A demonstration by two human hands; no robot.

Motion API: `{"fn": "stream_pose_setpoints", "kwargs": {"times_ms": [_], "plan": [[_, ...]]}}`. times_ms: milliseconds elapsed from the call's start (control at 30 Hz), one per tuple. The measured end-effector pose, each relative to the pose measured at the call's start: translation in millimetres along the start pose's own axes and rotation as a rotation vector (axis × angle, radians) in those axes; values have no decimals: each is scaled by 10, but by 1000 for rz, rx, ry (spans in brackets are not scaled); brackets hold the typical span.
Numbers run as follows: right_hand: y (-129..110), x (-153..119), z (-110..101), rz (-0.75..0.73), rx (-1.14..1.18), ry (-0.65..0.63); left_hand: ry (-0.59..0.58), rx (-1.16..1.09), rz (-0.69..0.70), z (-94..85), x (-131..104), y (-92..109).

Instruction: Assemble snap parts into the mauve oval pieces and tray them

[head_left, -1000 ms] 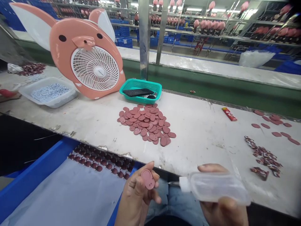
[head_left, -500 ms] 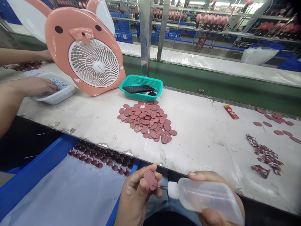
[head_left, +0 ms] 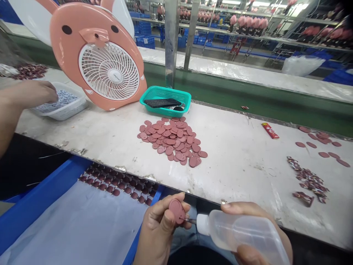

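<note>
Near the bottom centre, my left hand [head_left: 160, 228] pinches a dusty-red oval piece [head_left: 177, 211] between thumb and fingers, its flat face up. My right hand [head_left: 256, 228] is wrapped round a clear squeeze bottle [head_left: 242, 232] with a white cap, lying nearly level. The bottle's thin metal tip reaches the lower right part of the oval piece, near its small holes. On the table beyond lies a heap of similar oval pieces [head_left: 171, 139]. Small dark-red and white parts [head_left: 309, 178] are gathered at the right.
A pink fan [head_left: 110, 73] stands beside a green basket [head_left: 165, 101] holding a phone. Another person's hand is over a white tub [head_left: 74, 106] at left. A blue bin [head_left: 63, 180] with rows of parts sits below the table edge [head_left: 132, 176]. A red packet [head_left: 270, 130] lies right.
The other person's near hand has shifted left over the tub, and their far arm has left view. My hands keep nearly the same pose, with the tip still at the oval piece.
</note>
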State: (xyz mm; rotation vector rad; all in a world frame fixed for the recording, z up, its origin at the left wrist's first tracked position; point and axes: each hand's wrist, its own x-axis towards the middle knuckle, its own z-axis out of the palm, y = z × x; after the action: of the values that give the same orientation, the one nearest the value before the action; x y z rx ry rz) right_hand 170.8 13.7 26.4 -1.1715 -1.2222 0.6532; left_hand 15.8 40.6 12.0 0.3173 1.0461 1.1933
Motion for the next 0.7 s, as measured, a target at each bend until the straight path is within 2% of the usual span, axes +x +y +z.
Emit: {"fn": "stream_pose_setpoints", "kwargs": {"times_ms": [100, 233, 467, 567, 700], "plan": [[101, -28, -56, -62, 10, -7, -3, -18, -12, 0, -3, 4], [166, -53, -98, -56, 49, -6, -12, -40, -6, 4, 0, 10], [-22, -33, 54, 103, 98, 6, -3, -38, 7, 1, 3, -4], [-44, -19, 83, 79, 54, 38, 5, -23, 8, -8, 9, -12], [53, -26, 12, -9, 14, 16, -6, -20, 4, -16, 21, -14]]}}
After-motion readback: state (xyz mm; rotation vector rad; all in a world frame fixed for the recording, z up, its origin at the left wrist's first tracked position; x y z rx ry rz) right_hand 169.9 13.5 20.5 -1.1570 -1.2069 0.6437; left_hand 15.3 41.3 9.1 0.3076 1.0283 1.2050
